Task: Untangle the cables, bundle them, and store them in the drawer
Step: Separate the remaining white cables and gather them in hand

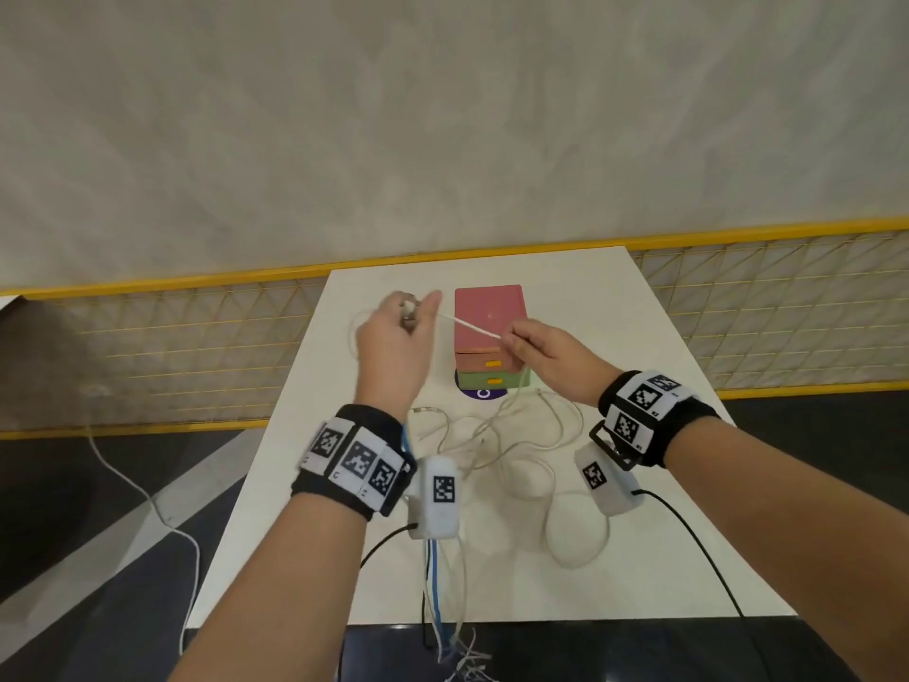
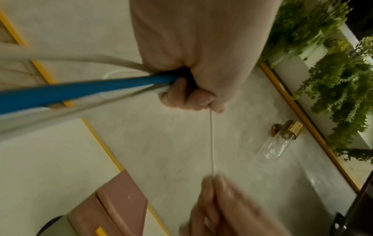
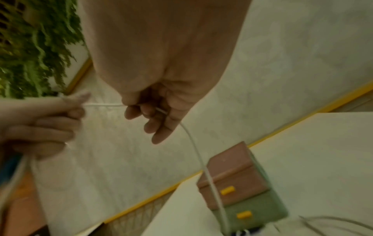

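Note:
My left hand [image 1: 406, 319] is raised over the table's far left and grips a bundle of cables in its fist, among them a blue cable [image 2: 80, 92] and white ones. From that fist a thin white cable [image 1: 469, 327] stretches taut to my right hand [image 1: 517, 343], which pinches it in front of the drawer box [image 1: 487, 332]. The box has a pink upper drawer and a green lower drawer, each with a yellow handle, and both look closed. Below my right hand [image 3: 149, 115] the white cable [image 3: 201, 159] drops to a loose tangle of white cables [image 1: 511, 435] on the table.
The white table [image 1: 639, 361] ends at a yellow-railed mesh fence [image 1: 762, 297] along a pale wall. The blue and white cable ends [image 1: 442, 612] hang over the near table edge. A purple disc [image 1: 484, 393] lies under the box. Green plants [image 2: 333, 79] line the wall.

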Tool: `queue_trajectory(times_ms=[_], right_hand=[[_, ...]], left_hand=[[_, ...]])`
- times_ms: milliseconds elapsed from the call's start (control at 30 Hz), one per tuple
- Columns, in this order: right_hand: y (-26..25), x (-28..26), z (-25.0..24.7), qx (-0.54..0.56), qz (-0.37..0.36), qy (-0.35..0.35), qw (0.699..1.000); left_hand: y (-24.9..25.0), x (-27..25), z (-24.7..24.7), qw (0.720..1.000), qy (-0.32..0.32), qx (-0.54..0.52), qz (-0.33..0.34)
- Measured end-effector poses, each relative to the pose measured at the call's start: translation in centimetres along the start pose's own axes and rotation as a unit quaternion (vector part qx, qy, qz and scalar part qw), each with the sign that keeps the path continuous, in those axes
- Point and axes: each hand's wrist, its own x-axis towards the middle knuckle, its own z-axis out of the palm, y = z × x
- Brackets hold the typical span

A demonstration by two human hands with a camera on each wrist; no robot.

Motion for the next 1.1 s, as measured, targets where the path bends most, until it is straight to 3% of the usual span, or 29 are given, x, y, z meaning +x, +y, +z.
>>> queue_trajectory(times_ms=[67,133,200,333,400,467,600,667,733,800,867,933,1000,1100], right_hand=[[1.2,-0.6,0.2,-0.006,0.032,-0.001,0.999],[1.5,-0.7,0.7,0.001,0.048,0.008,0.999],[0.9,-0.4,1.1,0.012,0.048,0.017,0.999],[-1.9,0.3,1.8,0.039,-0.002,0.019,0.999],[-2.8,0.4,1.7,0.065,-0.018,0.018,0.998],[-2.7,0.4,1.5,0.069,-0.020,0.018,0.997],[1.0,-0.8,1.2,0.022,0.047,0.008,0.999],[2.2,-1.5,1.3,0.009,0.071,0.004,0.997],[1.9,-1.4,1.4,-0.010,0.072,0.007,0.997],[0.6,-0.8,1.6,-0.011,0.053,0.017,0.998],[-0.7,0.0,1.6,-0.006,0.016,0.027,0.999],[-1.5,0.4,1.5,0.000,-0.010,0.028,1.000],[-1.4,0.3,1.2,0.001,-0.018,0.022,1.000],[0.2,-0.7,0.9,0.003,0.029,0.013,0.999]], left_hand=[[-0.4,0.7,-1.1,0.996,0.087,-0.021,0.008],[-0.5,0.7,-1.4,0.992,0.123,-0.007,0.013],[-0.5,0.1,-0.8,0.997,0.071,-0.020,0.024],[0.1,-1.4,1.4,0.990,-0.116,0.061,0.047],[0.3,-1.6,1.8,0.987,-0.132,0.076,0.052],[0.5,-1.5,1.4,0.991,-0.093,0.066,0.075],[0.4,0.6,-1.1,0.995,0.096,-0.018,0.037],[0.1,1.1,-1.9,0.993,0.110,-0.019,0.026],[0.3,0.4,-1.5,0.997,0.057,-0.003,0.047],[0.5,-0.9,-0.1,0.995,-0.048,0.036,0.074],[0.6,-1.9,1.7,0.984,-0.151,0.078,0.055],[0.3,-2.0,2.7,0.979,-0.179,0.091,0.032],[0.1,-1.6,2.5,0.983,-0.147,0.092,0.052],[0.1,-0.3,0.7,0.997,-0.008,0.053,0.058]])
